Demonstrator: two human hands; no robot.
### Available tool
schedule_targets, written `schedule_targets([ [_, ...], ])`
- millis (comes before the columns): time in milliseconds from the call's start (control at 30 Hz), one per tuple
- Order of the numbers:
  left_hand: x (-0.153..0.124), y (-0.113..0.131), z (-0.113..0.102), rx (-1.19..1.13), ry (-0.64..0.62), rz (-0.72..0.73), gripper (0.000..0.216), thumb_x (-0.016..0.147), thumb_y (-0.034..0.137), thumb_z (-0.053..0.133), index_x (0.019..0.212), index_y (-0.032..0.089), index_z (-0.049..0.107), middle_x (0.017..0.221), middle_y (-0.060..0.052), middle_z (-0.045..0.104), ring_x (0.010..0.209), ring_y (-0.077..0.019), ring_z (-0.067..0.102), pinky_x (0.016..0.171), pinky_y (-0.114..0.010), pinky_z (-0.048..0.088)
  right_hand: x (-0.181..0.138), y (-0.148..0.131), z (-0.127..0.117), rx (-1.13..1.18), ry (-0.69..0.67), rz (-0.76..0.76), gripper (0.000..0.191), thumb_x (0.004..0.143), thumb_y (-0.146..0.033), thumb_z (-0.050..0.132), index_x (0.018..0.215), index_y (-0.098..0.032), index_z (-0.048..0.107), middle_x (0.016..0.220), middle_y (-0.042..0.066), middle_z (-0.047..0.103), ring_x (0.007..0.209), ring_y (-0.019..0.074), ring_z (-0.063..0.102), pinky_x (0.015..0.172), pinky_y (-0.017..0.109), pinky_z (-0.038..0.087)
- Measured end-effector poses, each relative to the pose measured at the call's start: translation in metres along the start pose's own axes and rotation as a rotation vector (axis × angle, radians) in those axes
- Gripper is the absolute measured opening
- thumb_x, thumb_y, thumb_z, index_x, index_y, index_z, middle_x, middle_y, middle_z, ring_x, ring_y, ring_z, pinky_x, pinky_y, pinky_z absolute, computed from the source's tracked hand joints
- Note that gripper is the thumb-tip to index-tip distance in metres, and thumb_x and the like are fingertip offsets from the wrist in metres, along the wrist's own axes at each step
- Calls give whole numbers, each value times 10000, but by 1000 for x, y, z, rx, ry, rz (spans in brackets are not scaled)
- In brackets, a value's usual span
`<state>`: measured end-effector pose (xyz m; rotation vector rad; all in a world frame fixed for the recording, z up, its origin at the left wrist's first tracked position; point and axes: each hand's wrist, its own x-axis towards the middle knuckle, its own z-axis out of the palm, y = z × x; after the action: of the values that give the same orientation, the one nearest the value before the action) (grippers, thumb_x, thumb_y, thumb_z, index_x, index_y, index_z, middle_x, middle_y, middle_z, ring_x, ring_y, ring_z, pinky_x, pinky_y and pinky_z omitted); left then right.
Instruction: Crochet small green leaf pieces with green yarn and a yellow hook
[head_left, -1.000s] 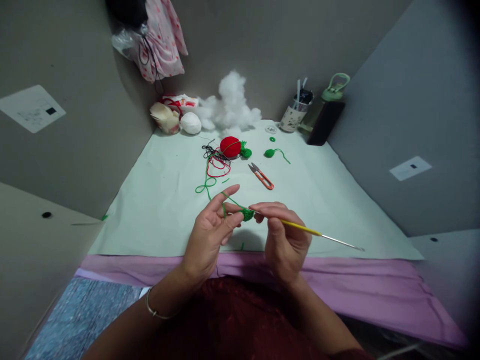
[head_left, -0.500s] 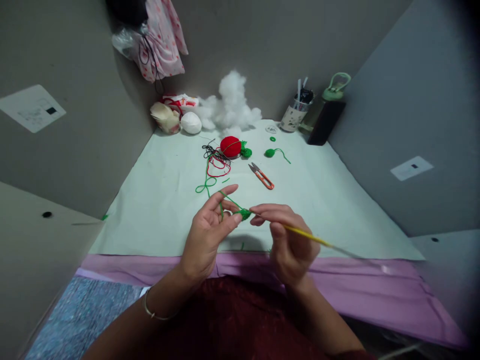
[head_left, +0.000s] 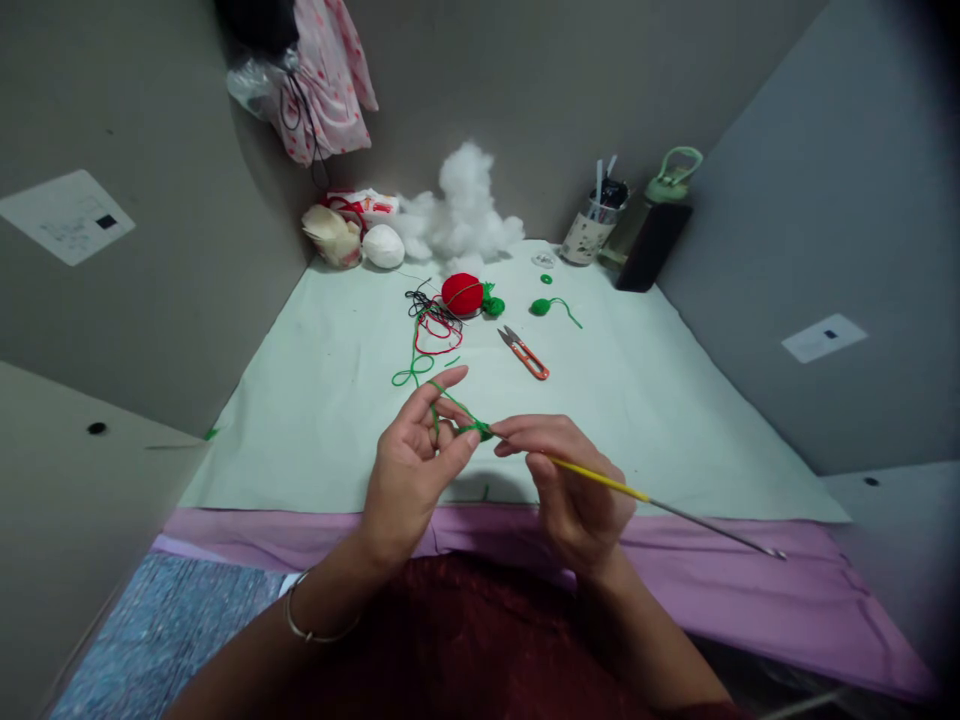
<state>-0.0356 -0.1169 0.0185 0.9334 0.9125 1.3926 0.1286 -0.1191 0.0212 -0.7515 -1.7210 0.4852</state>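
My left hand (head_left: 415, 462) pinches a small piece of green crochet (head_left: 478, 430) between thumb and fingers. Green yarn (head_left: 459, 405) runs from the piece up over the raised index finger and down to loops on the table. In my right hand (head_left: 581, 485) is a crochet hook (head_left: 600, 478) with a yellow grip, its near tip at the crochet and its other hooked end pointing to the lower right. The fingers hide part of the small piece. Beyond the hands lie orange-handled thread snips (head_left: 525, 354) and a red ball (head_left: 462, 294) with green crochet beside it.
White stuffing (head_left: 469, 205) is heaped against the back wall. A green crocheted piece with a tail (head_left: 541, 307) lies right of the red ball. Tangled black yarn (head_left: 431, 302) is left of it. A pen cup (head_left: 587, 237) and a bottle (head_left: 671, 185) stand at the back right.
Both hands have shifted slightly left. The crochet hook's outer end has dropped a little, and the green piece shows less between my fingers.
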Motion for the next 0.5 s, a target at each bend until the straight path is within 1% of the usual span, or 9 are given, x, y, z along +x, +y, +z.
schedule_targets([
  [100,-3,1,3,90,38,53,520,832,192,835,1330,267,704,899,8,647,759,-117,549,730,-224,477,-3,3,0,-149,-24,-79,295,1003,-99,572,1203,-264,712,1008,56,785,940,210,752,772,377,643],
  [167,-4,3,6,41,32,34,560,793,189,868,1325,253,705,877,6,659,787,-124,577,750,-219,490,-8,8,3,-316,-7,-181,340,959,-94,653,1238,-273,728,1049,64,777,939,209,751,752,354,648],
  [200,-3,4,6,-24,6,-13,593,776,194,883,1337,246,698,863,9,659,769,-117,577,730,-210,490,-10,11,5,-398,7,-232,382,931,-91,698,1258,-283,736,1080,69,770,954,211,750,750,346,650],
  [267,-1,6,6,-188,-86,-178,639,769,221,895,1370,224,679,817,28,639,630,-70,506,634,-184,461,-14,16,9,-447,57,-325,467,890,-87,750,1291,-326,736,1104,59,763,946,212,749,724,339,651],
  [333,2,9,3,-322,-161,-343,608,791,242,880,1364,188,684,761,57,596,495,-18,340,576,-173,436,-15,17,11,-351,111,-257,423,931,-130,716,1285,-360,738,1111,51,766,942,219,745,732,370,650],
  [367,4,10,2,-360,-171,-393,576,803,239,867,1347,172,693,747,70,578,463,-1,259,585,-176,448,-14,17,11,-260,135,-194,365,964,-153,676,1262,-352,748,1081,50,772,925,218,742,740,384,645],
  [400,6,11,0,-381,-162,-411,545,808,224,857,1327,162,704,750,77,572,451,9,205,617,-182,472,-12,16,11,-154,163,-118,308,995,-171,632,1222,-333,762,1037,51,776,897,216,736,743,395,636],
  [433,7,12,-1,-387,-141,-402,518,809,205,849,1307,160,715,767,76,579,450,15,186,656,-192,494,-9,15,11,-40,189,-39,266,1013,-180,599,1170,-305,775,979,50,774,845,204,724,730,390,625],
  [500,8,13,-2,-358,-97,-348,486,806,187,843,1279,174,731,823,59,610,462,13,232,681,-203,501,-3,13,10,182,237,110,210,1024,-207,581,1058,-260,782,899,45,757,718,172,682,652,356,595],
])
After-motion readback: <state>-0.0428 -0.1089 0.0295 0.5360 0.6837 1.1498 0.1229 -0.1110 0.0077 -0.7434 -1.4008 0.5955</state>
